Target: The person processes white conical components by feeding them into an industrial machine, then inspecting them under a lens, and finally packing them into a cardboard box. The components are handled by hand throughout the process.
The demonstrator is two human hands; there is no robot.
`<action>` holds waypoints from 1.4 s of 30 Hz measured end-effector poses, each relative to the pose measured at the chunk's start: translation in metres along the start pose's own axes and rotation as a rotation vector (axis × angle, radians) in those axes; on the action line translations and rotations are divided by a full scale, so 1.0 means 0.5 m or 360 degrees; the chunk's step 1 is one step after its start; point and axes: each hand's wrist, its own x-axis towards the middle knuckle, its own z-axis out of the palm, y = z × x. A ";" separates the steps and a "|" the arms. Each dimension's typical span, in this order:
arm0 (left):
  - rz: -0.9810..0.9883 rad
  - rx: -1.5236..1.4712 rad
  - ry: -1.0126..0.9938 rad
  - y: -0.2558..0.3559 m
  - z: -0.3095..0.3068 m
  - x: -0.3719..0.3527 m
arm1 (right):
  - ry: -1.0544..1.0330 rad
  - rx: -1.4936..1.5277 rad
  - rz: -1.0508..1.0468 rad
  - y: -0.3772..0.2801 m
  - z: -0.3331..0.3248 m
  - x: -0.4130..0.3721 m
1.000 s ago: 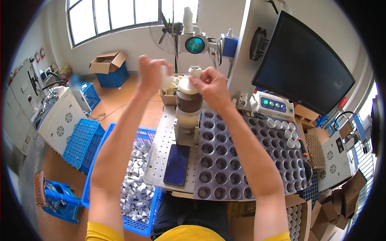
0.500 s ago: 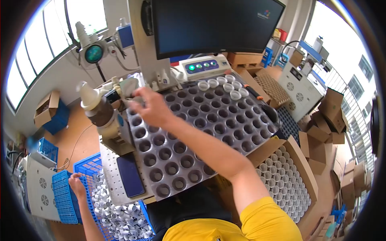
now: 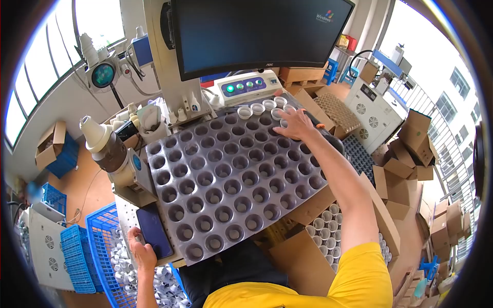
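My right hand (image 3: 297, 126) is over the back right of a grey tray (image 3: 196, 250) full of round holes. Its fingers are spread across a group of small white cups (image 3: 244, 112), touching some and partly hiding them. No cup shows lifted in it. My left hand (image 3: 141, 255) is at the front left edge of the perforated plate (image 3: 123, 218), beside a dark phone (image 3: 155, 231). Thumb and forefinger are apart there, with nothing seen between them. Just below that hand is a blue basket (image 3: 97, 246) of white plastic parts (image 3: 159, 287).
A monitor (image 3: 257, 38) overhangs the tray's back, above a control box with lit green buttons (image 3: 246, 86). A brown and cream device (image 3: 115, 154) stands at the tray's left. A cardboard box (image 3: 382, 220) of white cups is at the right, under my right forearm.
My right hand has swung from the tray's back left across to the white cups at the back right. My left hand has moved from above the blue basket to the plate edge by the phone.
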 end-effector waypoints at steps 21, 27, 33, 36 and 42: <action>-0.0031 0.0043 0.0036 0.007 0.000 0.000 | 0.0603 0.0044 -0.0208 0.023 0.098 0.037; -0.0049 0.0038 0.0022 0.007 0.001 0.002 | 0.0452 0.0171 -0.0131 0.023 0.092 0.043; -0.0045 -0.0001 0.0063 0.009 0.001 0.000 | 0.0366 0.0306 -0.0132 0.033 0.096 0.063; -0.0056 -0.0008 0.0080 0.010 0.000 0.003 | 0.0613 0.0365 -0.0212 0.050 0.095 0.071; 0.0052 0.0021 0.0074 -0.004 0.003 0.002 | 0.1278 0.0459 -0.0287 0.025 0.012 0.055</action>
